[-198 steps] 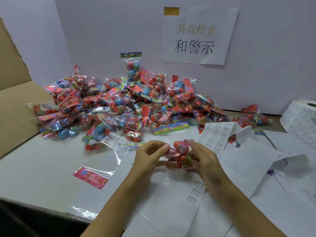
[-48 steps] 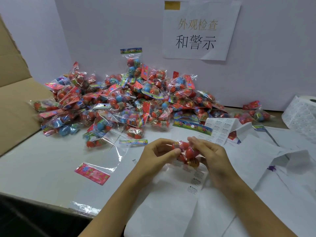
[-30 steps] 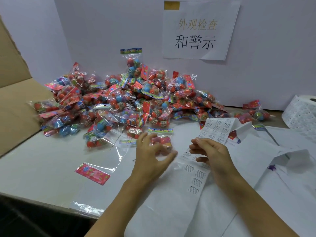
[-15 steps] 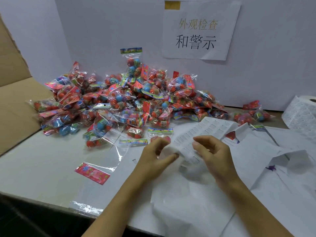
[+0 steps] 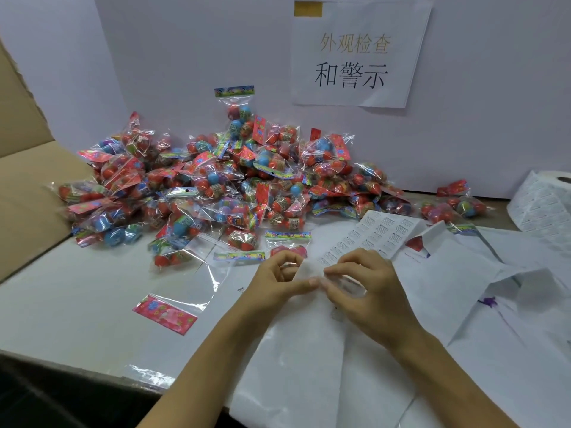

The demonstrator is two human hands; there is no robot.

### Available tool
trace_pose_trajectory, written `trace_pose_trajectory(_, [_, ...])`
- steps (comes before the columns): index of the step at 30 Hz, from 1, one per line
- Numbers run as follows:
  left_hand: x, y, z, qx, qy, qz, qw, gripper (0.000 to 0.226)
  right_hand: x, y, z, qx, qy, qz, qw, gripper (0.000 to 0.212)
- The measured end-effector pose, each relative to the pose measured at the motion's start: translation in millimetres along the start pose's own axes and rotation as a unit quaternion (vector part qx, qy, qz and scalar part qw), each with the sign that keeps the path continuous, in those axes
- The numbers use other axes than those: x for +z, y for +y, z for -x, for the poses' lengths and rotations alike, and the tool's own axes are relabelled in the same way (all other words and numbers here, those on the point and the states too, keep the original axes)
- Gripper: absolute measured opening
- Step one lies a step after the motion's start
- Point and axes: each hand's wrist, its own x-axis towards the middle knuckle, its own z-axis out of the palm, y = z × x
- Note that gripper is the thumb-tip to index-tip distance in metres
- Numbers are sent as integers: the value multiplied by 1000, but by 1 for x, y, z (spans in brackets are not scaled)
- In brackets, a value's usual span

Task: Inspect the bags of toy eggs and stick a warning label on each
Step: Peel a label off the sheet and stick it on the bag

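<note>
A big heap of clear bags of red and blue toy eggs (image 5: 234, 183) lies against the back wall. One bag (image 5: 289, 242) sits alone on the table just beyond my hands. A white sheet of warning labels (image 5: 380, 233) runs from the right down to my hands. My left hand (image 5: 278, 279) and my right hand (image 5: 361, 282) meet at its near end, and both pinch the label sheet between thumb and fingers. Whether a single label is lifted off is hidden by my fingers.
An empty clear bag with a red header (image 5: 173, 307) lies at the left front. White backing paper (image 5: 463, 304) covers the right of the table. A roll of labels (image 5: 543, 199) stands far right. A cardboard flap (image 5: 27, 186) rises at the left. A paper sign (image 5: 355, 54) hangs on the wall.
I turned the bag of eggs in both hands, then set it down beyond them. Both hands moved to the label sheet and now pinch its near end.
</note>
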Motion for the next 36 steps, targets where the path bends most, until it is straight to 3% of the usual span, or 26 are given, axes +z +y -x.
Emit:
trace_pose_trajectory(9, [0,-9,-3,40,-25,-74,996,31,-6,-4,-3,106,-74,-113,985,7])
trace_pose_trajectory(15, [4,-8,-2,13,-22,-73,997,41,-7,2,-5,172,-72,-138,973,23])
trace_pose_trajectory(17, [5,-8,0,-2,-11,-52,999,54,-7,5,-5,186,-36,-128,973,24])
trace_pose_trajectory(20, [5,-8,3,-15,9,-58,998,66,-9,10,-9,227,115,-131,958,25])
trace_pose_trajectory(23, [5,-7,3,15,-26,-168,985,34,-17,17,-13,313,252,-201,893,23])
trace_pose_trajectory(25, [6,-6,2,24,-40,-211,976,21,-20,19,-12,315,264,-198,890,22])
trace_pose_trajectory(29, [7,-5,1,43,4,-122,992,38,-11,5,-7,197,176,-131,956,20])
trace_pose_trajectory(32, [8,0,3,27,-23,-46,998,40,1,-4,-1,102,91,-96,986,11])
trace_pose_trajectory(36, [10,1,5,19,-38,-44,998,46,10,-11,5,101,-58,-109,987,58])
